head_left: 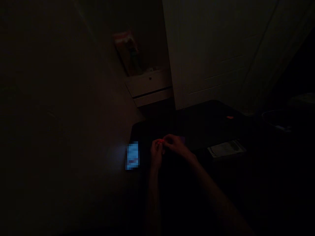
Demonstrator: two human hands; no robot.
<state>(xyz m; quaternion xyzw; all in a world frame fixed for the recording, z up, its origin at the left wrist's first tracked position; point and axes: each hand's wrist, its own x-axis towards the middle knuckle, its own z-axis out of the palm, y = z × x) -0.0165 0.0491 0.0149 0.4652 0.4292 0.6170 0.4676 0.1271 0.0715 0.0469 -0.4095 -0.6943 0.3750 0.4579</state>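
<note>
The room is very dark. My left hand (156, 153) and my right hand (175, 144) meet over a dark table (204, 127), fingertips pinched together. Between them sits a small red thing (160, 141), too dim to name; both hands seem to grip it. Just left of my left hand a phone (133, 155) lies with its screen lit blue.
A sheet of paper (226, 148) lies on the table to the right of my hands, and a small red object (229, 117) farther back. A low pale drawer unit (149, 87) stands by the wall, beside a pale door (216, 49). A dim box (126, 49) rests above it.
</note>
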